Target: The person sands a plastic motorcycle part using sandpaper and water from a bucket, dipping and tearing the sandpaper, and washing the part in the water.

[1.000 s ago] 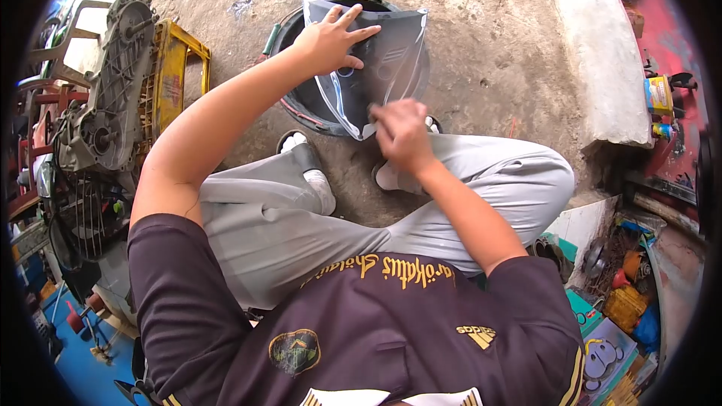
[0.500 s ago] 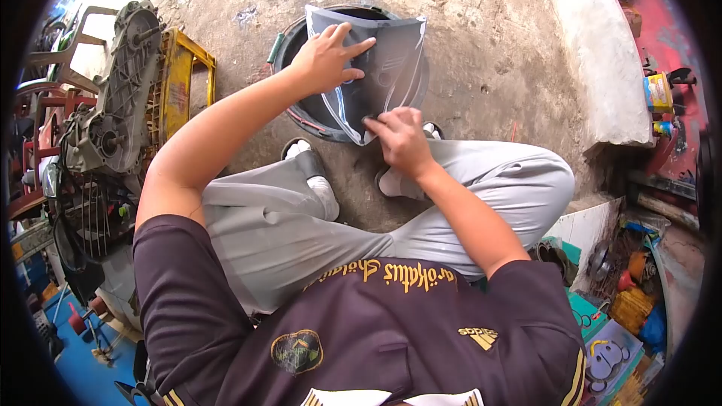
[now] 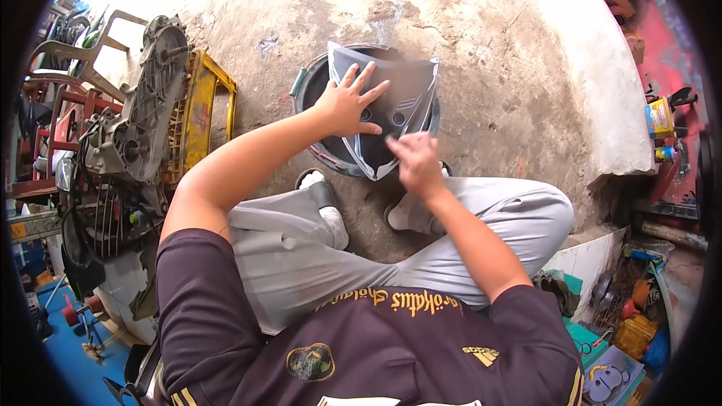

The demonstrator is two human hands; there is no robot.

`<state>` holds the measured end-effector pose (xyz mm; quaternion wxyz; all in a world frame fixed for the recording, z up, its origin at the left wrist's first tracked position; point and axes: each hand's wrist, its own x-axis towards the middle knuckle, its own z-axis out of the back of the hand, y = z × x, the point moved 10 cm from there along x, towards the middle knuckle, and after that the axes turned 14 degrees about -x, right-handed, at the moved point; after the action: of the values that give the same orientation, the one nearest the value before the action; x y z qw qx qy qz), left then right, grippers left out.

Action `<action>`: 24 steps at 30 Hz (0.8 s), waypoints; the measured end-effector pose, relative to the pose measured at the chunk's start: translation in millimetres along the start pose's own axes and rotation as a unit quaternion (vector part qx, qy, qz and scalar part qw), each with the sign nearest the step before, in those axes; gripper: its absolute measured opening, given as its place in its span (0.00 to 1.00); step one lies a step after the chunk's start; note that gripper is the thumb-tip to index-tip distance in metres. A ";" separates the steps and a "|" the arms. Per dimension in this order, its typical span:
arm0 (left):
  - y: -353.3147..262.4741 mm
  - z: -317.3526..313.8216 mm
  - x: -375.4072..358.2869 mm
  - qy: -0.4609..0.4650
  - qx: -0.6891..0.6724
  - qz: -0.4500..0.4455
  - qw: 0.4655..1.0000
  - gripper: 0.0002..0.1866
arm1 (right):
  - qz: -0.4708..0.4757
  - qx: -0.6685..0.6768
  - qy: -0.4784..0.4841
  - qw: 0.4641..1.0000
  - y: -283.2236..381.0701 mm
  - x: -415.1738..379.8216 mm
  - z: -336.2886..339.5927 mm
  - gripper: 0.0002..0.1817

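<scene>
A grey, shield-shaped panel [image 3: 408, 90] with pale edges, which looks like a vehicle body part, lies across a round black basin [image 3: 430, 122] on the floor. My left hand [image 3: 352, 99] is spread flat on the panel's left half, fingers apart. Over the lower right edge, near the pointed end, is my right hand [image 3: 420, 162]. Its fingers are drawn together and blurred at the tips. Whatever small thing they pinch cannot be made out. Two round holes show in the panel's middle.
On the left, a metal engine casing [image 3: 154, 105] leans by a yellow crate [image 3: 201, 105]. A raised white ledge [image 3: 602, 105] stands to the right. Tools and parts, including a yellow can [image 3: 659, 118], crowd the right side. My feet flank the basin's near side.
The view has shifted, so everything sits lower and further right. My right hand has moved from the panel's pointed end up along its right side. My left hand stays spread on the panel.
</scene>
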<state>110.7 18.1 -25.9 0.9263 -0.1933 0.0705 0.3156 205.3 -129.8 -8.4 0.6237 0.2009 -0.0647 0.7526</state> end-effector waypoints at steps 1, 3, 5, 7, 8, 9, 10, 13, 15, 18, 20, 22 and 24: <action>-0.5 0.3 -0.4 0.004 0.000 0.000 1.000 0.59 | 0.040 -0.004 -0.003 0.999 15.1 1.1 5.5 0.21; -1.9 0.7 0.1 0.006 0.002 0.000 1.000 0.59 | -0.001 -0.001 -0.014 1.000 0.3 7.1 4.1 0.21; -1.4 0.3 0.6 0.006 0.003 -0.003 1.000 0.60 | -0.087 -0.018 0.006 0.996 -28.4 12.5 1.6 0.21; -1.4 -0.5 0.2 0.028 -0.006 0.006 1.000 0.61 | -0.034 -0.043 0.049 0.997 -18.7 15.2 4.8 0.21; -0.5 -1.5 0.7 0.035 -0.011 0.010 0.999 0.61 | 0.017 -0.066 0.100 0.993 -10.6 12.9 -0.1 0.21; 0.1 -1.6 0.7 0.040 -0.014 0.015 0.999 0.60 | 0.111 -0.065 0.092 0.988 9.4 10.4 8.8 0.20; -1.2 -2.1 -0.4 0.040 -0.015 0.013 0.999 0.60 | 0.110 -0.066 0.093 0.987 7.1 11.3 16.9 0.20; -0.5 -1.1 -1.8 0.025 -0.012 0.007 1.000 0.60 | 0.160 -0.067 0.137 0.975 2.0 19.1 29.0 0.22; -1.9 -2.5 -3.2 0.021 -0.009 0.005 1.000 0.59 | 0.099 -0.052 0.099 0.989 -13.7 27.0 35.3 0.22; -1.3 -1.4 -4.1 0.011 -0.009 0.005 1.000 0.59 | 0.066 -0.001 0.057 0.996 -13.7 21.7 26.6 0.22; -0.5 -2.6 -4.6 0.019 -0.011 0.008 1.000 0.59 | 0.108 0.014 0.064 0.992 2.8 12.8 9.2 0.21; 0.4 -5.6 -5.3 0.022 -0.012 0.004 1.000 0.59 | 0.134 -0.019 0.072 0.988 3.3 16.4 6.4 0.20; 1.7 -5.6 -2.9 0.015 -0.012 0.002 1.000 0.59 | 0.031 -0.015 0.043 0.998 -31.1 28.9 13.6 0.21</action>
<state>107.3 15.5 -30.8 0.9220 -0.2091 0.0809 0.3157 234.3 -101.4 10.3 0.6048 0.1572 -0.0551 0.7787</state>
